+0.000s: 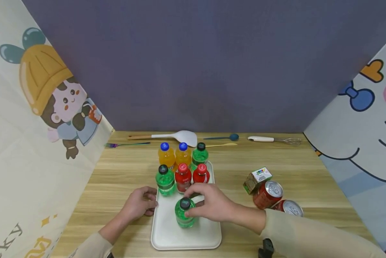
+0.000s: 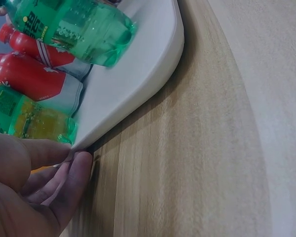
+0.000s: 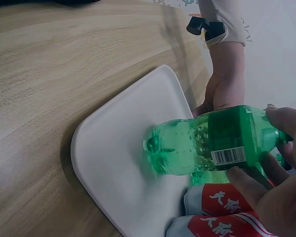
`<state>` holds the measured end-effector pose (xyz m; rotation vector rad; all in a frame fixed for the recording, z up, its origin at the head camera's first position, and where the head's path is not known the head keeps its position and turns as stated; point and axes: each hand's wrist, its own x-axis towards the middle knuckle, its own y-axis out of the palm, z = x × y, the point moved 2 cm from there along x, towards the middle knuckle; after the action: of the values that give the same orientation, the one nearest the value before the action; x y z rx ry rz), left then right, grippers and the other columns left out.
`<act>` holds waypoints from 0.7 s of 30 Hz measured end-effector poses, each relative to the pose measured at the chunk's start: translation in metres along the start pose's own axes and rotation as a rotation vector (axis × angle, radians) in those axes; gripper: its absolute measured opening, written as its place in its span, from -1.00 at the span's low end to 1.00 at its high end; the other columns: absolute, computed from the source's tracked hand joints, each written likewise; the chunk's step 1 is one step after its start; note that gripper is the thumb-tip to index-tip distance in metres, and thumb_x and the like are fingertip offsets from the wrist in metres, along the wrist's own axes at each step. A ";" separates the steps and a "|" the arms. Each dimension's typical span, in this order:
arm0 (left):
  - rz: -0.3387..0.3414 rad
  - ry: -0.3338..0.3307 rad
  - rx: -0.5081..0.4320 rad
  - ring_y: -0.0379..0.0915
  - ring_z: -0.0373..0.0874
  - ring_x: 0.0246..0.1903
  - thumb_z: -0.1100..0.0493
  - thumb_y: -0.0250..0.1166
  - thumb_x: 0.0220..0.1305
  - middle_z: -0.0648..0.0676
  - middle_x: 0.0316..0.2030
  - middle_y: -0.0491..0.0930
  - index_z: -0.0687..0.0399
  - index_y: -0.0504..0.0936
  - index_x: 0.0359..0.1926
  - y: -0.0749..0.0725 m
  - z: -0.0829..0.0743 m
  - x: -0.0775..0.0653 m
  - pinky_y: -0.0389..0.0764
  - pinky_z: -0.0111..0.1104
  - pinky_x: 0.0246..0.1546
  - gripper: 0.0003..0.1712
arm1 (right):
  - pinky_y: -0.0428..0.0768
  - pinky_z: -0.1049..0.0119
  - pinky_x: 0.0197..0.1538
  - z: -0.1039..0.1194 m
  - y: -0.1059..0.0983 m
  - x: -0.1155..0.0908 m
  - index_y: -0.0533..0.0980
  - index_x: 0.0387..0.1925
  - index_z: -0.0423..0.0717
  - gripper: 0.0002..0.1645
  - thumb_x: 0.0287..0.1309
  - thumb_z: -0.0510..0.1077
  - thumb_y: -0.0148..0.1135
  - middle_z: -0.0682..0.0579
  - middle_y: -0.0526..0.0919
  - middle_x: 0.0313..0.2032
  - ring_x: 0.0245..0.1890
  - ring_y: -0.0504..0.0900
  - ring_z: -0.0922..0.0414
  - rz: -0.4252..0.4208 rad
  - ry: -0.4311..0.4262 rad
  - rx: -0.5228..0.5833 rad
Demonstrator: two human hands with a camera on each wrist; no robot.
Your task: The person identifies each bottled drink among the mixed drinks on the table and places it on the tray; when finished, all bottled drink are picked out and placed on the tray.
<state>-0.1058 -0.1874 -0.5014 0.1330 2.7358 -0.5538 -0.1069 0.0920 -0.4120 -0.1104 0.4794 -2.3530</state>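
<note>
My right hand (image 1: 216, 204) grips a green soda bottle (image 1: 184, 216) with a black cap near its top. The bottle stands upright over the near half of a white tray (image 1: 186, 243). At the tray's left rim, my left hand (image 1: 140, 205) pinches the edge between thumb and fingers. Behind the held bottle are two red-capped bottles (image 1: 182, 178) and another green bottle (image 1: 165, 182). Farther back are two orange drink bottles (image 1: 166, 156) with blue caps and a third green bottle (image 1: 200, 155). In the right wrist view, the held bottle's base (image 3: 158, 148) is close over the tray.
Right of the tray, a small carton (image 1: 258, 179) lies by two red cans (image 1: 267, 194). Along the back lie a white spatula (image 1: 184, 137), a dark blue spoon (image 1: 223, 137), a gold knife (image 1: 223, 144) and a whisk (image 1: 275, 139). A shiny fork (image 1: 126, 144) lies at back left.
</note>
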 end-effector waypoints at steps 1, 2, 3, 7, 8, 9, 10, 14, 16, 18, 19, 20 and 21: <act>0.002 0.001 0.002 0.65 -0.06 -0.46 0.50 0.35 0.17 0.21 -0.23 0.59 0.42 0.54 0.17 0.000 0.000 0.000 0.82 -0.20 -0.48 -0.49 | 0.79 0.38 -0.04 0.000 -0.001 0.000 0.63 -0.07 0.16 -0.60 0.05 -0.09 0.60 0.22 0.68 -0.02 0.06 0.64 0.14 0.006 -0.002 -0.014; 0.006 0.001 -0.001 0.65 -0.06 -0.46 0.50 0.36 0.16 0.21 -0.22 0.60 0.41 0.55 0.17 0.000 0.001 0.000 0.82 -0.20 -0.47 -0.49 | 0.78 0.38 -0.03 0.000 -0.002 -0.001 0.63 -0.06 0.17 -0.60 0.06 -0.07 0.59 0.24 0.67 -0.01 0.07 0.63 0.17 0.015 -0.002 -0.032; 0.013 0.007 -0.001 0.65 -0.06 -0.46 0.50 0.36 0.16 0.21 -0.22 0.60 0.42 0.54 0.18 -0.001 0.001 -0.001 0.83 -0.19 -0.46 -0.48 | 0.77 0.38 -0.01 0.000 -0.003 -0.001 0.63 -0.03 0.19 -0.58 0.07 -0.04 0.59 0.25 0.67 0.00 0.08 0.63 0.19 0.026 -0.003 -0.050; 0.076 0.053 0.011 0.66 -0.05 -0.41 0.44 0.36 0.20 0.22 -0.19 0.61 0.45 0.51 0.22 -0.007 0.004 -0.003 0.83 -0.19 -0.43 -0.45 | 0.75 0.32 0.08 0.005 -0.014 -0.006 0.60 0.12 0.17 -0.49 0.13 0.00 0.54 0.26 0.66 0.10 0.13 0.61 0.18 0.103 -0.004 -0.091; 0.103 0.072 0.016 0.67 -0.03 -0.39 0.41 0.37 0.21 0.23 -0.17 0.62 0.46 0.49 0.24 -0.009 0.004 -0.004 0.84 -0.19 -0.42 -0.44 | 0.75 0.29 0.10 0.007 -0.017 -0.007 0.59 0.15 0.16 -0.48 0.15 -0.01 0.53 0.24 0.66 0.12 0.15 0.61 0.16 0.122 -0.001 -0.089; 0.129 0.091 0.023 0.67 -0.03 -0.37 0.37 0.37 0.23 0.24 -0.15 0.62 0.46 0.47 0.26 -0.012 0.004 -0.005 0.83 -0.19 -0.41 -0.42 | 0.75 0.27 0.12 0.009 -0.021 -0.009 0.58 0.17 0.14 -0.47 0.16 -0.02 0.52 0.22 0.66 0.12 0.16 0.61 0.13 0.139 0.002 -0.084; 0.154 0.115 0.034 0.68 -0.02 -0.34 0.33 0.37 0.25 0.26 -0.11 0.63 0.47 0.45 0.28 -0.015 0.003 -0.007 0.83 -0.20 -0.40 -0.40 | 0.74 0.25 0.13 0.012 -0.026 -0.012 0.58 0.18 0.12 -0.47 0.18 -0.03 0.51 0.19 0.66 0.13 0.16 0.61 0.10 0.150 0.000 -0.080; 0.198 0.191 0.109 0.69 0.01 -0.26 0.18 0.36 0.34 0.29 0.04 0.62 0.41 0.40 0.36 -0.031 -0.006 -0.013 0.82 -0.20 -0.33 -0.33 | 0.73 0.25 0.16 0.023 -0.049 -0.023 0.58 0.19 0.06 -0.49 0.21 -0.05 0.48 0.13 0.67 0.12 0.18 0.62 0.05 0.135 -0.006 -0.071; 0.184 0.229 0.162 0.68 -0.01 -0.21 0.12 0.35 0.37 0.29 0.08 0.61 0.35 0.42 0.37 -0.040 -0.015 -0.016 0.81 -0.22 -0.29 -0.34 | 0.74 0.23 0.16 0.030 -0.063 -0.031 0.58 0.19 0.01 -0.48 0.21 -0.04 0.48 0.11 0.67 0.13 0.19 0.62 0.04 0.097 -0.017 -0.074; 0.156 0.266 0.208 0.67 -0.03 -0.15 0.09 0.35 0.38 0.28 0.11 0.61 0.27 0.46 0.36 -0.050 -0.025 -0.020 0.81 -0.28 -0.23 -0.37 | 0.75 0.21 0.16 0.037 -0.079 -0.039 0.58 0.20 0.00 -0.47 0.22 -0.03 0.48 0.10 0.67 0.15 0.20 0.63 0.04 0.045 -0.030 -0.095; 0.146 0.291 0.227 0.66 -0.06 -0.10 0.08 0.34 0.39 0.26 0.11 0.62 0.24 0.48 0.36 -0.055 -0.029 -0.021 0.80 -0.31 -0.19 -0.39 | 0.75 0.21 0.15 0.039 -0.087 -0.044 0.58 0.20 0.00 -0.48 0.23 -0.03 0.47 0.08 0.66 0.16 0.19 0.64 0.04 0.016 -0.044 -0.110; 0.134 0.317 0.244 0.65 -0.06 -0.07 0.07 0.34 0.40 0.25 0.12 0.62 0.22 0.49 0.35 -0.059 -0.034 -0.023 0.79 -0.33 -0.15 -0.41 | 0.76 0.20 0.14 0.041 -0.095 -0.048 0.57 0.20 0.01 -0.49 0.24 -0.04 0.46 0.07 0.66 0.17 0.17 0.65 0.05 -0.015 -0.058 -0.124; 0.116 0.343 0.265 0.65 -0.04 -0.04 0.06 0.34 0.40 0.21 0.12 0.62 0.18 0.50 0.35 -0.064 -0.038 -0.025 0.79 -0.32 -0.10 -0.42 | 0.76 0.20 0.13 0.043 -0.102 -0.054 0.56 0.21 0.00 -0.49 0.25 -0.05 0.45 0.05 0.65 0.18 0.15 0.67 0.06 -0.047 -0.074 -0.146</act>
<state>-0.1044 -0.2315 -0.4366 0.4903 2.9392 -0.9340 -0.1240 0.1837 -0.3316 -0.2785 0.6177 -2.3489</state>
